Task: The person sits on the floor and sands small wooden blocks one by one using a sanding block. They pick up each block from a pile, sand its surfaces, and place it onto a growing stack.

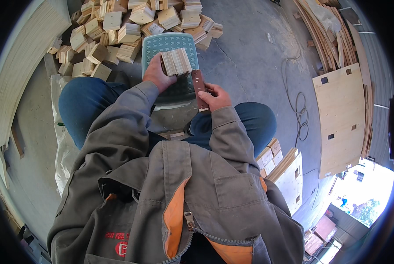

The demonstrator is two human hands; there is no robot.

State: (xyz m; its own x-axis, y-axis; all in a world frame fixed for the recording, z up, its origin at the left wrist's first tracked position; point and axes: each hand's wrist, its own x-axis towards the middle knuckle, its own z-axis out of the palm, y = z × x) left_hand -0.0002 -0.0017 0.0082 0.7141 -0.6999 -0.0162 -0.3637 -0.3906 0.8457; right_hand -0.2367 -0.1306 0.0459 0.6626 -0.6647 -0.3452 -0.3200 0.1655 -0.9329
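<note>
My left hand [159, 74] is closed around a plywood block [176, 62], its layered edges facing up, above a pale green plastic stool [151, 44] with a raised pattern on its seat. In my right hand [215, 97] is a narrow reddish-brown sanding block [199, 91], with short light marks like staples along its face and pale wood at its lower end. Its upper end is at the right side of the plywood block. Whether the two touch I cannot tell. My left fingers are partly hidden behind the block.
A heap of plywood blocks [112, 21] lies on the floor beyond the stool. More blocks [269, 157] are stacked by my right knee, near plywood boards [289, 176]. A large holed panel [341, 119] leans at the right, with a loose cable [301, 115] nearby.
</note>
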